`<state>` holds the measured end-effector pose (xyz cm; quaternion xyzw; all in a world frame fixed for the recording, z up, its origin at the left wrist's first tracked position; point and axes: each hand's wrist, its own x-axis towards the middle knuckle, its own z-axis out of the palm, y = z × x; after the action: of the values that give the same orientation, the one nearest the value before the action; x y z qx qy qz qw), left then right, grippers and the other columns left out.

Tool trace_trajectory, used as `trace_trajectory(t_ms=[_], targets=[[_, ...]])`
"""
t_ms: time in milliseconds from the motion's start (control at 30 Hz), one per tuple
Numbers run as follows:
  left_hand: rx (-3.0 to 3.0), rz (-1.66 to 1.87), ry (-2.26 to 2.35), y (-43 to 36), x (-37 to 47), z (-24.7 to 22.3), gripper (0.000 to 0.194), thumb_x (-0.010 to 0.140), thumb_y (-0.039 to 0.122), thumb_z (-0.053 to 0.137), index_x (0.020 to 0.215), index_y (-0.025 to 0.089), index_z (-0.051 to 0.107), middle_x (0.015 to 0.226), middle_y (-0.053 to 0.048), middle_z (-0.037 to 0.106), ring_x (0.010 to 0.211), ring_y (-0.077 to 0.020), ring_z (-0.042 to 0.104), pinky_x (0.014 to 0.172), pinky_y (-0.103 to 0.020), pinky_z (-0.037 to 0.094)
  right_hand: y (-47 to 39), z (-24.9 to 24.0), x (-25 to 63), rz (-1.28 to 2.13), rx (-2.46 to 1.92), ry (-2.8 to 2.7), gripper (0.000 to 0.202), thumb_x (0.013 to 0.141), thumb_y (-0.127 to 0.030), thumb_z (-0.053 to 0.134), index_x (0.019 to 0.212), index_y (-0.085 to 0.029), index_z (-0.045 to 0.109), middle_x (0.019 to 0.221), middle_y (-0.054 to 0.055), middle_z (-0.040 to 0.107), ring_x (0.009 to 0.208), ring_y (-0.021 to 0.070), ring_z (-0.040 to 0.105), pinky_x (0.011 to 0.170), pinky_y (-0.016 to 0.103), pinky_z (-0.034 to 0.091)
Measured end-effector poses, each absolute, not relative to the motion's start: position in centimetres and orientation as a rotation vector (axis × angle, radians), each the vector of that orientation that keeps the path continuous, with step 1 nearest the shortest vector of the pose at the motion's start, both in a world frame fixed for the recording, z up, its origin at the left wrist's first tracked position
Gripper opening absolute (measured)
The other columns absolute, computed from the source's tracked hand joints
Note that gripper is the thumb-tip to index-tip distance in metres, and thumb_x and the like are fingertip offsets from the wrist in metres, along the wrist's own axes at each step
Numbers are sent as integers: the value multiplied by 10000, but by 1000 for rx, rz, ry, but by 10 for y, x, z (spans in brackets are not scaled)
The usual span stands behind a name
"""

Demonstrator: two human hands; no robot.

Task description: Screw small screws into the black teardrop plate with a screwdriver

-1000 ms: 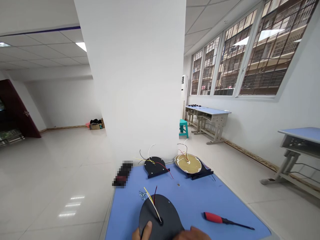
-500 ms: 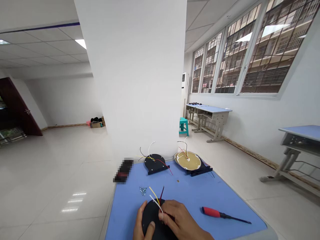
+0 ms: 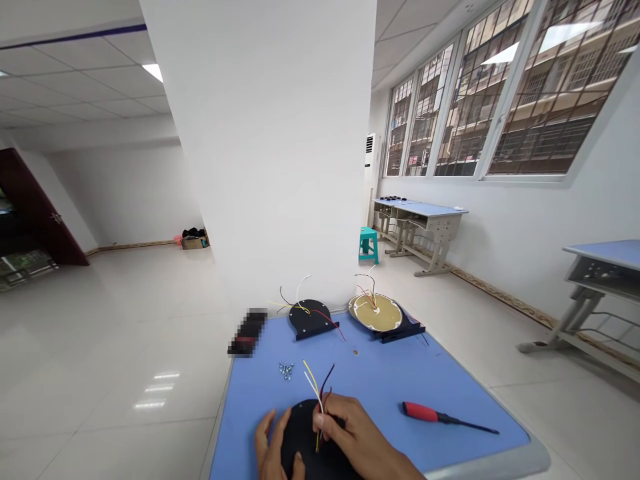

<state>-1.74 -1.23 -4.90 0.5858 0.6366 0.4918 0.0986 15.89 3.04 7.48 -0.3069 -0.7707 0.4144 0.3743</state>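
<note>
A black round plate [image 3: 300, 437] lies at the near edge of the blue table [image 3: 390, 387]. My left hand [image 3: 273, 448] grips its left rim. My right hand [image 3: 357, 437] rests on top of it and pinches a bundle of yellow, white, red and black wires [image 3: 317, 387] that rise from the plate's middle. A red-handled screwdriver [image 3: 440, 417] lies on the table to the right of my right hand. Several small screws [image 3: 286, 370] lie in a heap just beyond the plate.
Farther back sit a second black plate [image 3: 311, 318] with loose wires and a tan disc [image 3: 376, 312] on a black base. A blurred dark object [image 3: 247, 332] lies at the far left corner. A white pillar [image 3: 270, 147] stands behind the table; desks line the right wall.
My right hand came onto the black plate and took hold of the wires. The view tilted down a little, so the table shows higher in the picture.
</note>
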Motion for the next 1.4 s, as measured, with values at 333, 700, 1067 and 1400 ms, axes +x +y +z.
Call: trace_trajectory(t_ms=[333, 700, 1067, 1400], targets=[[1654, 1045, 1742, -21, -5, -6, 723, 542, 84, 699, 1243, 252, 646, 1475, -101, 432, 1372, -345, 394, 1153, -504, 332, 30, 83, 143, 1148, -710, -1969, 519, 958, -605, 398, 648, -199, 490, 636, -35, 488, 600, 121, 452, 588, 247, 378], [1587, 986, 1744, -21, -3, 18, 662, 566, 116, 684, 1210, 268, 650, 1449, -76, 453, 1368, -313, 381, 1158, -491, 312, 36, 73, 146, 1248, -756, -1854, 479, 958, -587, 415, 706, -192, 514, 661, -30, 488, 619, 125, 471, 605, 249, 415], [1561, 1035, 1782, -24, 0, 1, 928, 577, 130, 653, 1454, 159, 349, 1512, -125, 395, 1415, -292, 316, 1187, -460, 249, 37, 58, 176, 1052, -913, -2079, 388, 766, -187, 717, 1138, -244, 620, 1230, 71, 577, 1178, 253, 483, 1037, 441, 363], [1544, 1036, 1817, -23, 4, 5, 928, 583, 144, 663, 1453, 160, 338, 1462, -122, 454, 1386, -297, 353, 1176, -458, 262, 36, 42, 175, 1027, -898, -2201, 84, 881, -221, 619, 930, -228, 687, 1329, 82, 552, 1271, 235, 472, 1063, 420, 386]])
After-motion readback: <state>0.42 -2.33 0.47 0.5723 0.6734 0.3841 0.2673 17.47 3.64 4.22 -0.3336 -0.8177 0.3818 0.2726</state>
